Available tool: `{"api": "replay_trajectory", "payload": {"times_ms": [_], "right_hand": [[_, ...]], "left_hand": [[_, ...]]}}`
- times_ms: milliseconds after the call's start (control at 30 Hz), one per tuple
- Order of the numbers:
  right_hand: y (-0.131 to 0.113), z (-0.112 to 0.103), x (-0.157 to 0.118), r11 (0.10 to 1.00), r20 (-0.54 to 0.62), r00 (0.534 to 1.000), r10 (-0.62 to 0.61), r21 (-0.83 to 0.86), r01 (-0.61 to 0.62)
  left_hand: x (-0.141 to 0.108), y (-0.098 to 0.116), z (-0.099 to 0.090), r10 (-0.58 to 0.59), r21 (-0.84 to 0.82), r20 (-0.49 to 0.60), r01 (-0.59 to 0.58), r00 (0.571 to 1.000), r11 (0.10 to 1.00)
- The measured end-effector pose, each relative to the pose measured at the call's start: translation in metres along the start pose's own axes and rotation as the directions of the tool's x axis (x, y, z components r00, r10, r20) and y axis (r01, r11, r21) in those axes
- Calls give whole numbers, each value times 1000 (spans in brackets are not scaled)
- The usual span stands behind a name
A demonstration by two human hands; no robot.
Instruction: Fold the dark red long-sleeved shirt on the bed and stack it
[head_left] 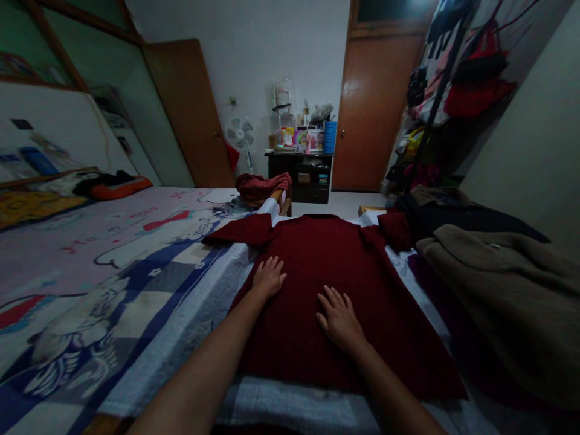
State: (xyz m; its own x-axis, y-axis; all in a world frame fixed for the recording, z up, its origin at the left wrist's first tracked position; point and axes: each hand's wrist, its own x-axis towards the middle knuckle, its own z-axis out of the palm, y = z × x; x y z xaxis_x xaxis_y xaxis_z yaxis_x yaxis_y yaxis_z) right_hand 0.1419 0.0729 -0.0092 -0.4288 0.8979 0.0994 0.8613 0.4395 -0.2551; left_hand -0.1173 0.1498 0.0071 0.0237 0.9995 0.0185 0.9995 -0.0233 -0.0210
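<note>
A dark red long garment, a shirt (303, 320), lies spread out in front of me with its neckline at the far end. Its left sleeve (242, 229) reaches out over the edge of the patterned bedding, while the right one (395, 231) is bunched near other clothes. My left hand (268, 278) rests flat on the shirt close to its left side, fingers stretched. On the middle of the cloth lies my right hand (339, 317), palm down with fingers apart. Neither hand holds anything.
Patterned bedding (149, 260) covers the bed at left. A brown coat (502, 284) and dark clothes (471, 211) are piled at right. Beyond stand a crumpled red cloth (260, 186), a fan (241, 134), a black cabinet (310, 192) and a wooden door (378, 115).
</note>
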Motion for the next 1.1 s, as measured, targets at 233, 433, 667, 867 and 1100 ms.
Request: {"api": "replay_trajectory", "payload": {"times_ms": [233, 433, 667, 867, 1100], "right_hand": [[0, -1, -1, 1000, 5, 1000, -3, 9, 3], [0, -3, -1, 1000, 5, 1000, -3, 11, 3], [-1, -3, -4, 1000, 3, 1000, -14, -12, 14], [-1, -3, -20, 1000, 36, 999, -27, -15, 27], [-4, -7, -55, 999, 59, 997, -40, -21, 42]], "left_hand": [[16, -13, 10, -244, -74, 109, 252, 964, 965], [-16, 24, 3, -154, -38, -63, 151, 986, 988], [-74, 81, 14, 53, -156, -22, -56, 998, 986], [-103, 65, 12, -17, -93, -55, 12, 998, 996], [-122, 44, 11, -36, -76, -95, 29, 995, 997]]}}
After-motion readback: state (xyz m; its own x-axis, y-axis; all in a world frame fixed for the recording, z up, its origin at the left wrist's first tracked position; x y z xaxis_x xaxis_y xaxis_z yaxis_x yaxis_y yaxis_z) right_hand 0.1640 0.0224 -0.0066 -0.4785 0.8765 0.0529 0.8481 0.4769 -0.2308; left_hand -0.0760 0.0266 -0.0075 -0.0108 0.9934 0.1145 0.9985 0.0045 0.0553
